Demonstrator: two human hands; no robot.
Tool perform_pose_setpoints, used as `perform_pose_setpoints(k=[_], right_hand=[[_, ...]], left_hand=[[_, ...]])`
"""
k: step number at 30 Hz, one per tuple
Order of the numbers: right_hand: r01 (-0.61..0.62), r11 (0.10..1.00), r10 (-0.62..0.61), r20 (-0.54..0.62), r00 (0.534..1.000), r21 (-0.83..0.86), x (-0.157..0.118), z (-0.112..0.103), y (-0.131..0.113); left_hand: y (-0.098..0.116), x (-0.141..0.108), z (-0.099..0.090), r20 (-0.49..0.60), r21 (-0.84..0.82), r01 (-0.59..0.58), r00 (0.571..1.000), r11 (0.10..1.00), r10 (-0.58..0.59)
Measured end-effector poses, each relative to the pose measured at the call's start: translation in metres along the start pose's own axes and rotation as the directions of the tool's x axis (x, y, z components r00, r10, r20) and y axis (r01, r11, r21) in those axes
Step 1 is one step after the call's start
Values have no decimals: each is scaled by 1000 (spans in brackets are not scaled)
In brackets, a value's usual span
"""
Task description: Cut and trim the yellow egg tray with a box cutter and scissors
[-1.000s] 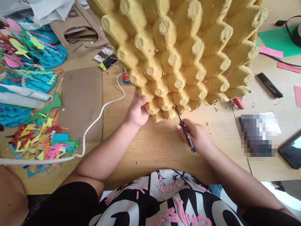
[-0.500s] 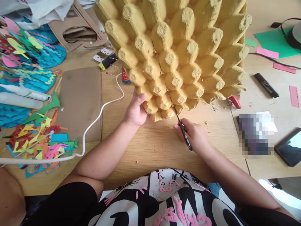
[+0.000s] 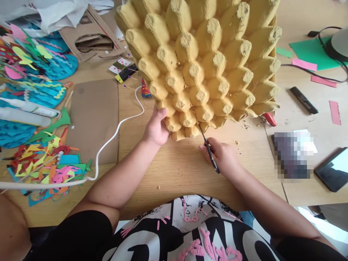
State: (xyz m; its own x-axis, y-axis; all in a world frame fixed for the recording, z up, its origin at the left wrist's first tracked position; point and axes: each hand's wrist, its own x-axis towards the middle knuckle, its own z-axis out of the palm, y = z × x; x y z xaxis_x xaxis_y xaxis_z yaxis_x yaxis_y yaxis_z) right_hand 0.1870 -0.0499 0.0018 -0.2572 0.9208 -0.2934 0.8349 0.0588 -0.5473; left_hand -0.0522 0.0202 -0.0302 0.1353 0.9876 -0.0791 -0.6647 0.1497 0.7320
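Observation:
A large yellow egg tray [image 3: 199, 70] of moulded pulp is held up over the table, its bumpy side towards me. My left hand [image 3: 157, 127] grips its lower left corner, thumb on the front and fingers hidden behind. Closed around a pair of dark scissors [image 3: 209, 154], my right hand [image 3: 224, 156] is just below the tray's bottom edge. The blades point up into that edge, beside the two lowest cups, where a slit runs upward between the rows of cups. Whether the blades are apart cannot be made out.
Coloured paper scraps [image 3: 49, 163], glue bottles [image 3: 29, 112] and a cardboard sheet [image 3: 94, 119] lie left. A white cable [image 3: 108, 139] crosses the table [image 3: 163, 170]. To the right are a black box [image 3: 303, 100], a phone [image 3: 333, 170] and green paper [image 3: 312, 52]. Another person's arm [image 3: 12, 228] shows lower left.
The upper and right parts of the egg tray have shifted slightly left and down. My right hand and the scissors have moved slightly left; my left hand keeps its grip.

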Motion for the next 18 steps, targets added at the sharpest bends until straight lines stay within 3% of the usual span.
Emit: perform_pose_setpoints(k=[3,6,11,15,18], right_hand=[[19,999,-18,6,1000,-32,-1,-1,1],[31,998,-30,16,999,-48,-3,-2,3],[32,993,-32,2,999,-116,-4,-2,8],[50,987,-55,-26,998,-153,-4,-2,11],[64,985,-68,-22,997,-160,-4,-5,10]], left_hand=[[-1,-1,0,-2,0,49,999,999,-49],[1,-2,2,-42,50,28,999,998,-26],[3,-4,7,9,18,16,1000,1000,-16],[4,-4,9,-26,39,-30,999,999,31],[5,-5,9,-19,31,1,1000,1000,0]])
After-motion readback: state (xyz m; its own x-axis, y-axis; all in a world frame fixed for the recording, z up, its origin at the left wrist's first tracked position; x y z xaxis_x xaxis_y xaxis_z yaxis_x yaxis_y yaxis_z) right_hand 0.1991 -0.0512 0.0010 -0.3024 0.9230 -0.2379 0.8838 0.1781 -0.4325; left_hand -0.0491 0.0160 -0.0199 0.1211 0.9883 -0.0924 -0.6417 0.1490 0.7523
